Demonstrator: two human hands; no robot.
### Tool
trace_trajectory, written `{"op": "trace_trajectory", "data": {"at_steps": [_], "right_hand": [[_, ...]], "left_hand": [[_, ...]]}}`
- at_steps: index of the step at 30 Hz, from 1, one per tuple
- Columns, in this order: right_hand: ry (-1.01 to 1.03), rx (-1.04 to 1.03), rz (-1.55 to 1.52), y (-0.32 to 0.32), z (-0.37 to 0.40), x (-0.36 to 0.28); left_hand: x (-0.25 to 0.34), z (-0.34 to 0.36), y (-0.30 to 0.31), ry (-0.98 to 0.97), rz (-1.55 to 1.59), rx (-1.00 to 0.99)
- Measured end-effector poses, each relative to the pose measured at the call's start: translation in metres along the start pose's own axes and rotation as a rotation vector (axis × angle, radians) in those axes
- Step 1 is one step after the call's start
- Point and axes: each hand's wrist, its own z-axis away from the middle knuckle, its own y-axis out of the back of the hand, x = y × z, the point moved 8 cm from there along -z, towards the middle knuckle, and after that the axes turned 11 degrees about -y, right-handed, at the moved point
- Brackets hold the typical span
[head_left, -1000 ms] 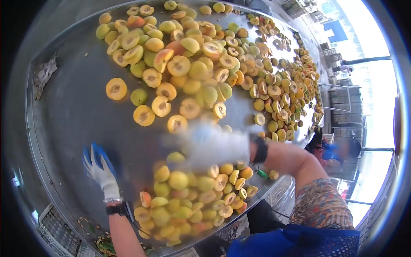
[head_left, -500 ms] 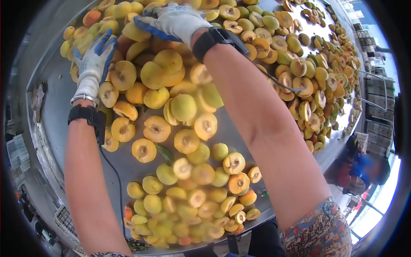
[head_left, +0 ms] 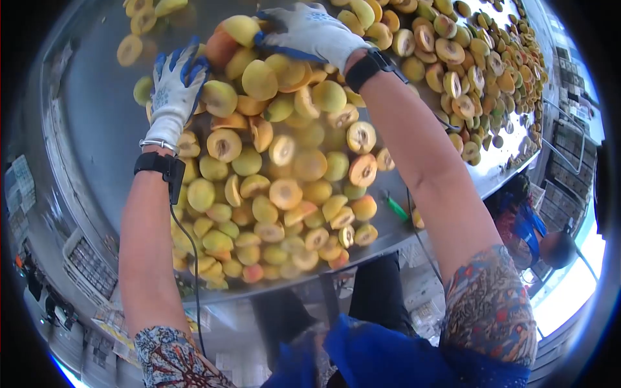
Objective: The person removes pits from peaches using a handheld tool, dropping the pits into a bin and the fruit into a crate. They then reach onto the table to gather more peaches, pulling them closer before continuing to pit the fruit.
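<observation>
Halved yellow-orange fruits [head_left: 284,193] lie heaped on a metal table [head_left: 103,97], many with the cut side up. My left hand [head_left: 176,87], in a white and blue glove, rests against the heap's left edge with its fingers apart. At the top of the heap my right hand [head_left: 314,32], gloved the same way, lies beside the fruits with its fingers stretched out. Near its fingertips is a red and yellow fruit [head_left: 222,46]. Neither hand holds a fruit.
More halved fruits [head_left: 479,71] spread over the table's right side. A green-handled tool [head_left: 396,208] lies near the front edge. Another person [head_left: 527,229] is at the right. A white crate [head_left: 90,268] stands at lower left. Cables hang from both wrists.
The view has tilted down. The fruits between my hands have moved toward the near edge, packing closer to the front heap. The green-handled tool now shows.
</observation>
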Motion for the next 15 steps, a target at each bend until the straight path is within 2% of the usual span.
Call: {"op": "trace_trajectory", "data": {"at_steps": [1,4,5,6,7,11,13,14,15], "right_hand": [[-0.057,-0.056,0.036,-0.003,0.016,-0.001],[-0.084,0.071,0.152,-0.053,0.035,0.031],[-0.098,-0.022,0.096,-0.057,0.051,0.032],[-0.104,-0.005,0.110,-0.057,0.065,0.034],[-0.116,0.006,0.114,-0.062,0.083,0.037],[-0.071,0.131,0.064,-0.080,0.124,0.055],[0.020,0.253,-0.081,-0.066,0.149,0.061],[0.067,0.285,-0.039,-0.058,0.169,0.064],[0.104,0.327,0.010,-0.047,0.192,0.071]], "left_hand": [[0.010,0.012,0.001,-0.006,0.027,-0.015],[0.051,0.046,0.007,0.043,0.075,-0.104],[0.064,0.055,0.011,0.059,0.050,-0.118],[0.074,0.066,0.013,0.081,0.017,-0.133],[0.083,0.080,0.016,0.128,0.055,-0.114],[0.125,0.127,0.051,0.032,0.266,0.088],[0.126,0.154,0.078,0.128,0.426,0.171],[0.122,0.171,0.089,0.171,0.506,0.214],[0.104,0.193,0.095,0.243,0.404,0.200]]}}
